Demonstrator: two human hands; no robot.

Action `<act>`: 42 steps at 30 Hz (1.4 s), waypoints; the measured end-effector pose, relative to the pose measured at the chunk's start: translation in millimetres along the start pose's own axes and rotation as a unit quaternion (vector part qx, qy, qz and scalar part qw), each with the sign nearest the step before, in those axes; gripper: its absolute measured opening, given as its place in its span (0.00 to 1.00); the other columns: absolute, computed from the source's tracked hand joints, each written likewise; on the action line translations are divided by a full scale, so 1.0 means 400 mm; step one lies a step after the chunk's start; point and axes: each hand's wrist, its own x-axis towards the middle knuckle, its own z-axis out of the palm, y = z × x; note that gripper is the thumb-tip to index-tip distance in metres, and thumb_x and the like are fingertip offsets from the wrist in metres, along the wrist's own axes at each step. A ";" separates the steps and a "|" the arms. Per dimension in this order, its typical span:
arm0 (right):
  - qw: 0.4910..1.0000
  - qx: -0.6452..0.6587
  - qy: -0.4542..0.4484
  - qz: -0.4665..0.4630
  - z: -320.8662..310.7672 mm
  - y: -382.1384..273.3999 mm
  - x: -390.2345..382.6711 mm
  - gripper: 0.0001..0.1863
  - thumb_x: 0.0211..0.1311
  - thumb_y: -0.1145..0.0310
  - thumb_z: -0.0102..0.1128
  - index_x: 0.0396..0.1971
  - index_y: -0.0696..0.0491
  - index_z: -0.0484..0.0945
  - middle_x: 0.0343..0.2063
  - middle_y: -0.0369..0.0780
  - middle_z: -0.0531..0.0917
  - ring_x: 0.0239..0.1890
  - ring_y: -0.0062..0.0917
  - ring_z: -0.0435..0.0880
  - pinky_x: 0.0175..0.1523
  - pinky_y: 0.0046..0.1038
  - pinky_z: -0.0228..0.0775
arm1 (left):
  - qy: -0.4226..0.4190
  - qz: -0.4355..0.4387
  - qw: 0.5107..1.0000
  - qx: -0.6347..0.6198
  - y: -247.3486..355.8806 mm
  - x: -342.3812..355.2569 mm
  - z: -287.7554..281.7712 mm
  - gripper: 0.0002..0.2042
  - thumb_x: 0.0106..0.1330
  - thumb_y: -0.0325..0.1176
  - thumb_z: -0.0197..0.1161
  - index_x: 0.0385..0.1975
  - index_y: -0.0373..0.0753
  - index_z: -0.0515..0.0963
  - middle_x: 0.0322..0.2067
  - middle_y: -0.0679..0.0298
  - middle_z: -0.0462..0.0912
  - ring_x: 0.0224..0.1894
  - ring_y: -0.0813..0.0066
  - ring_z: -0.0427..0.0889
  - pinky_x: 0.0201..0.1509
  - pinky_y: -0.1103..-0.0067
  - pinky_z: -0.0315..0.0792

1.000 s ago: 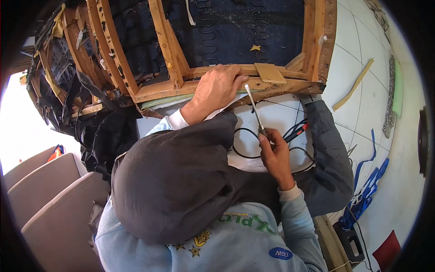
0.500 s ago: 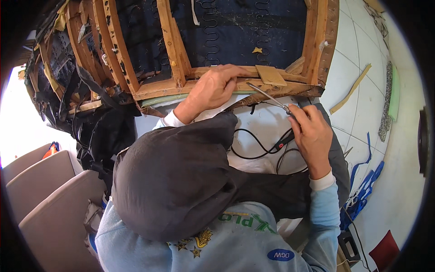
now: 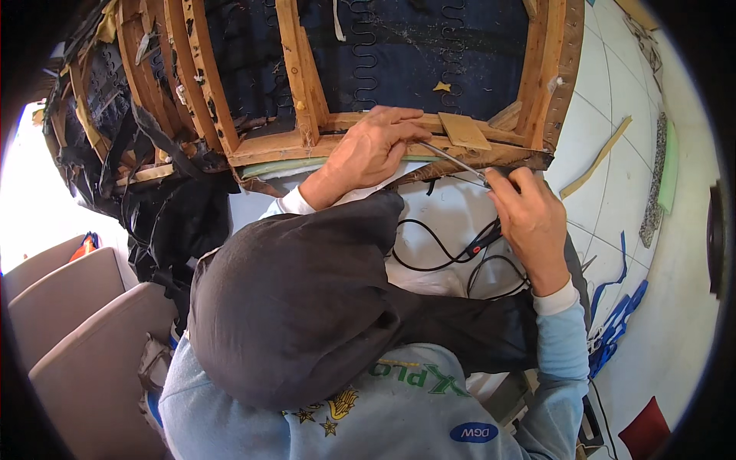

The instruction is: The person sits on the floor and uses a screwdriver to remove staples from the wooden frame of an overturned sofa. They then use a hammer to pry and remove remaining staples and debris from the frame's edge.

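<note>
My left hand (image 3: pixel 366 151) is bent over the front wooden rail (image 3: pixel 264 150) of a stripped sofa frame, fingers pointing right. In my right hand (image 3: pixel 530 217) is a screwdriver (image 3: pixel 456 159) with a long metal shaft; most of its handle is hidden in the fist. Its tip reaches the rail right beside the left fingertips, and whatever lies under it cannot be made out. Just above the shaft, a flat tan piece of board (image 3: pixel 464 132) lies across the rail. A torn brown strip of covering (image 3: pixel 437 170) hangs along the rail's lower edge.
Behind the rail are zigzag springs (image 3: pixel 365 57) over dark cloth. Torn black fabric (image 3: pixel 180 218) hangs at left, above beige plastic chairs (image 3: pixel 100 337). A black cable (image 3: pixel 425 266) lies near my right wrist. Blue strips (image 3: pixel 619 322) and a tan strip (image 3: pixel 598 157) lie on the tiled floor.
The left fingers have come down against the screwdriver's tip, which was bare before. My right hand has shifted slightly and turned palm-down. The whole view has moved a little.
</note>
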 end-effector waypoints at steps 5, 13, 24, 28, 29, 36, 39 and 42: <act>0.988 0.137 -0.050 0.057 0.029 0.002 -0.013 0.13 0.73 0.61 0.69 0.50 0.52 0.86 0.24 0.38 0.76 0.27 0.37 0.85 0.35 0.35 0.79 | 0.004 0.019 0.998 0.060 -0.017 0.003 0.025 0.20 0.75 0.23 0.56 0.64 0.40 0.83 0.74 0.45 0.73 0.75 0.43 0.71 0.76 0.58 0.70; 0.383 0.780 -0.279 0.408 0.171 -0.028 -0.076 0.28 0.86 0.44 0.50 0.60 0.56 0.81 0.21 0.27 0.69 0.17 0.12 0.63 0.19 0.21 0.54 | 0.078 -0.073 0.988 -0.108 -0.002 0.014 -0.014 0.21 0.82 0.27 0.51 0.71 0.33 0.73 0.67 0.42 0.79 0.70 0.49 0.80 0.72 0.64 0.74; 0.647 0.676 -0.107 0.336 0.174 -0.102 -0.106 0.20 0.85 0.57 0.58 0.61 0.57 0.82 0.24 0.29 0.75 0.20 0.12 0.68 0.24 0.20 0.58 | 0.038 -0.224 0.872 -0.434 0.002 0.087 -0.002 0.17 0.81 0.39 0.67 0.57 0.32 0.85 0.45 0.59 0.93 0.50 0.73 0.90 0.58 0.76 0.83; 0.857 0.442 -0.001 0.264 0.154 -0.044 -0.152 0.17 0.80 0.64 0.65 0.59 0.57 0.83 0.26 0.31 0.80 0.24 0.15 0.73 0.30 0.22 0.64 | 0.312 -0.089 0.946 0.018 -0.052 0.098 0.008 0.20 0.79 0.42 0.68 0.63 0.39 0.83 0.63 0.53 0.85 0.61 0.62 0.86 0.63 0.67 0.81; 0.864 0.423 -0.006 0.271 0.156 -0.037 -0.172 0.16 0.79 0.64 0.66 0.58 0.57 0.83 0.27 0.33 0.82 0.27 0.15 0.75 0.33 0.23 0.67 | 0.246 -0.042 0.968 0.032 -0.046 0.091 0.008 0.20 0.77 0.43 0.70 0.63 0.39 0.84 0.62 0.52 0.86 0.59 0.60 0.87 0.61 0.66 0.81; 0.762 0.528 -0.050 0.372 0.258 -0.044 -0.259 0.19 0.82 0.62 0.63 0.60 0.61 0.82 0.27 0.32 0.79 0.29 0.15 0.74 0.33 0.23 0.66 | 0.014 -0.061 0.998 0.028 0.041 0.028 0.050 0.18 0.69 0.51 0.74 0.46 0.43 0.91 0.38 0.55 0.93 0.42 0.51 0.91 0.45 0.61 0.83; 0.748 0.547 -0.045 0.373 0.288 -0.069 -0.268 0.19 0.83 0.62 0.62 0.61 0.61 0.81 0.27 0.31 0.78 0.29 0.14 0.73 0.33 0.23 0.65 | -0.003 -0.115 0.993 0.020 0.039 0.034 0.065 0.17 0.69 0.49 0.74 0.47 0.43 0.91 0.35 0.56 0.93 0.38 0.53 0.92 0.43 0.62 0.83; 0.787 0.496 0.001 0.365 0.319 -0.115 -0.256 0.18 0.83 0.63 0.60 0.61 0.61 0.81 0.27 0.32 0.78 0.28 0.15 0.73 0.33 0.23 0.66 | -0.025 -0.132 0.990 0.030 0.046 0.040 0.060 0.20 0.68 0.49 0.76 0.50 0.41 0.90 0.38 0.55 0.93 0.38 0.54 0.93 0.44 0.65 0.84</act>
